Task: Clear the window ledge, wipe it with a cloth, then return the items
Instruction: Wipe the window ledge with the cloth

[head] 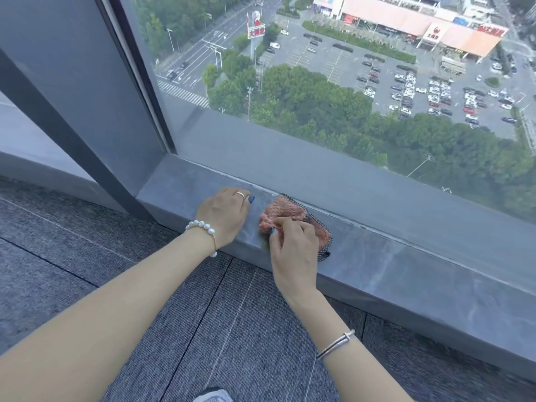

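Observation:
A grey stone window ledge (pixel 391 265) runs from the left frame corner to the lower right, below a large glass pane. A pink cloth with a black mesh edge (pixel 290 211) lies bunched on the ledge. My right hand (pixel 293 245) pinches the near edge of the cloth with thumb and fingers. My left hand (pixel 224 214) rests palm down on the ledge just left of the cloth, fingers together, holding nothing. No other items show on the ledge.
A thick grey window frame post (pixel 87 91) meets the ledge at the left. Dark grey carpet tiles (pixel 203 314) cover the floor below. The toe of a shoe (pixel 213 396) shows at the bottom edge.

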The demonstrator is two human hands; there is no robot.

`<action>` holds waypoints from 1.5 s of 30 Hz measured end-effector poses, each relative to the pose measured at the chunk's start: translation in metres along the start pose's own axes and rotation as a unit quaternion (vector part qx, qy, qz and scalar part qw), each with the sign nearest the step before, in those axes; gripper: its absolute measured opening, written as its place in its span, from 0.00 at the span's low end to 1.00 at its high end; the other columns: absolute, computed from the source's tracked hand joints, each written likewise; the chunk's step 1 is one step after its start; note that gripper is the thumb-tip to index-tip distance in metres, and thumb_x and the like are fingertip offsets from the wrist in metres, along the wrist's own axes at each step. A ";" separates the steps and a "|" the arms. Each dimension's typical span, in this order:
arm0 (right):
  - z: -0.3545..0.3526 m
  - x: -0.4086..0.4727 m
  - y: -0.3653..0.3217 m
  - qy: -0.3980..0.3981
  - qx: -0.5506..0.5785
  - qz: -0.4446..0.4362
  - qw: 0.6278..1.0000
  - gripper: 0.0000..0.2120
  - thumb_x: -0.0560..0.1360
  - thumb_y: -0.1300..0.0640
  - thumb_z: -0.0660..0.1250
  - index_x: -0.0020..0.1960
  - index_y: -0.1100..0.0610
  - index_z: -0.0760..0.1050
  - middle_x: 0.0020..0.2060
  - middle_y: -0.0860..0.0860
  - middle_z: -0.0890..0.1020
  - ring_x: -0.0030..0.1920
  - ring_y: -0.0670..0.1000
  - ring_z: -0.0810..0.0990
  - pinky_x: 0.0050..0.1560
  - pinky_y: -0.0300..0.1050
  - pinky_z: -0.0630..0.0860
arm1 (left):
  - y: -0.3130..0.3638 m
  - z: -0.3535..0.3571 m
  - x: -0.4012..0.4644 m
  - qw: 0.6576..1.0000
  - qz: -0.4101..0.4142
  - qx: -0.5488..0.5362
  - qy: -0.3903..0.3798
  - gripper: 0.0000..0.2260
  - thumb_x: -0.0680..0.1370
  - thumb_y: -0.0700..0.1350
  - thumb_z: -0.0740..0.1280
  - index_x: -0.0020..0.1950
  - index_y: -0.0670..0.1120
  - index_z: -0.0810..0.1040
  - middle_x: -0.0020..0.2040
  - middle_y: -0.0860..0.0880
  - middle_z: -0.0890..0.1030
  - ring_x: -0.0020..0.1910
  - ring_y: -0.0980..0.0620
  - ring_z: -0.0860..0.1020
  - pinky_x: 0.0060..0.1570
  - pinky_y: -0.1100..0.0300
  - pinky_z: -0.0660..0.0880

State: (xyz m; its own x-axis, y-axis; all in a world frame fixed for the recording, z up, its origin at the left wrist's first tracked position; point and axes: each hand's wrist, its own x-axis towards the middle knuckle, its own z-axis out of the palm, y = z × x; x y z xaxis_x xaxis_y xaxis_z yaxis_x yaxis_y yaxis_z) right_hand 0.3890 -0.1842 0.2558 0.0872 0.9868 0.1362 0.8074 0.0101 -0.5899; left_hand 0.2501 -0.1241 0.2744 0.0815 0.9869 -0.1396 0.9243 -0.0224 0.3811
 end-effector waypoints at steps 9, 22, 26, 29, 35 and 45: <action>-0.005 -0.026 0.008 -0.017 -0.047 -0.117 0.992 0.10 0.73 0.55 0.59 0.47 0.53 0.79 0.48 0.46 0.83 0.53 0.54 0.76 0.48 0.48 0.73 | 0.026 0.011 -0.018 1.000 -0.006 -0.007 0.007 0.16 0.81 0.46 0.52 0.63 0.45 0.73 0.65 0.48 0.75 0.66 0.47 0.69 0.61 0.50 0.70; -0.062 -0.043 0.081 -0.009 -0.065 -0.192 0.979 0.09 0.74 0.57 0.60 0.48 0.56 0.79 0.48 0.47 0.83 0.51 0.56 0.77 0.46 0.54 0.77 | 0.059 0.023 -0.031 1.000 0.014 -0.001 0.007 0.17 0.82 0.45 0.51 0.68 0.43 0.69 0.71 0.46 0.69 0.73 0.49 0.62 0.71 0.58 0.56; -0.081 -0.045 0.104 0.006 -0.082 -0.186 0.979 0.11 0.74 0.56 0.59 0.48 0.56 0.79 0.48 0.47 0.83 0.51 0.55 0.76 0.46 0.53 0.78 | 0.065 0.022 -0.026 1.000 0.002 0.008 -0.002 0.17 0.82 0.46 0.51 0.67 0.43 0.71 0.70 0.46 0.70 0.72 0.48 0.63 0.69 0.56 0.59; -0.094 -0.046 0.122 0.012 -0.096 -0.174 0.980 0.12 0.75 0.55 0.58 0.49 0.57 0.79 0.48 0.48 0.83 0.51 0.53 0.74 0.48 0.51 0.77 | 0.071 0.022 -0.019 1.000 -0.012 0.001 -0.006 0.17 0.82 0.47 0.51 0.62 0.42 0.74 0.65 0.45 0.74 0.67 0.46 0.68 0.65 0.52 0.66; -0.123 -0.052 0.154 0.027 -0.119 -0.118 0.986 0.13 0.75 0.54 0.58 0.50 0.58 0.80 0.48 0.49 0.83 0.49 0.55 0.76 0.49 0.49 0.75 | 0.079 0.028 -0.021 1.000 0.016 0.020 0.002 0.16 0.82 0.47 0.53 0.63 0.43 0.73 0.68 0.46 0.71 0.69 0.47 0.66 0.67 0.50 0.65; -0.117 -0.023 0.136 0.069 -0.114 0.036 0.990 0.10 0.76 0.59 0.64 0.54 0.60 0.79 0.48 0.54 0.84 0.51 0.59 0.75 0.49 0.51 0.72 | 0.091 0.034 -0.017 0.996 0.077 0.045 -0.029 0.19 0.82 0.51 0.50 0.68 0.43 0.70 0.71 0.46 0.68 0.72 0.49 0.62 0.71 0.53 0.60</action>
State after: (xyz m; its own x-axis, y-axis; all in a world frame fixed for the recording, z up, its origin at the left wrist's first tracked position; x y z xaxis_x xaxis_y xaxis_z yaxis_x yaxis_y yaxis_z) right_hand 0.5647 -0.2242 0.2653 0.2155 0.9522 0.2164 0.9056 -0.1119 -0.4092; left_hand 0.3452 -0.1488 0.2799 0.2433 0.9598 -0.1403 0.9287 -0.1888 0.3192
